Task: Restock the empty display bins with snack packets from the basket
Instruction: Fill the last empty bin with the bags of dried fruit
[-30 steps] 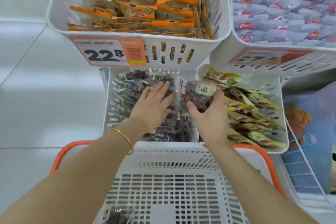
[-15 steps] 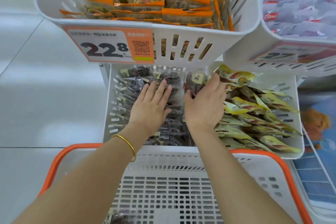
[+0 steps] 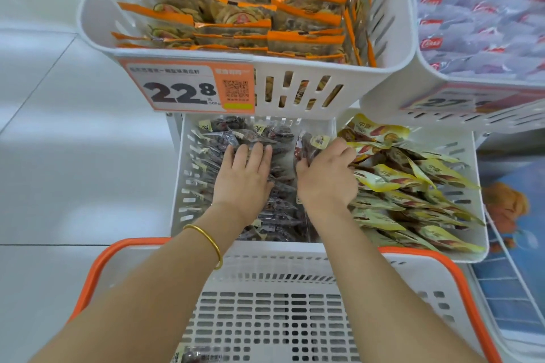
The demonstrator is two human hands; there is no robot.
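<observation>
1. Left hand (image 3: 244, 177): it lies flat, with the fingers straight and close together, and presses on the dark packets (image 3: 224, 138) stacked in the lower bin (image 3: 180, 162). A gold bangle (image 3: 206, 240) sits on its wrist.
2. Right hand (image 3: 326, 178): it is just beside the left hand and does not touch it. Its thumb and fingers curl round 1 upright packet (image 3: 309, 143) with a yellow label, at the right edge of the same stack.
3. Right of the right hand: yellow packets (image 3: 413, 186) fill the adjoining space.
4. Below both wrists, nearer the person: a white basket (image 3: 141, 241) with an orange rim. 1 dark loose packet (image 3: 197, 358) lies on its slotted floor between the 2 forearms.
5. Above both hands: an upper bin (image 3: 324, 68) holds orange-edged packets (image 3: 236, 9) and carries a price tag (image 3: 188, 88) with a large 22 and a small 8.
6. Above and right of the right hand: a second upper bin (image 3: 383, 100) holds pale packets (image 3: 477, 9) with red logos.
</observation>
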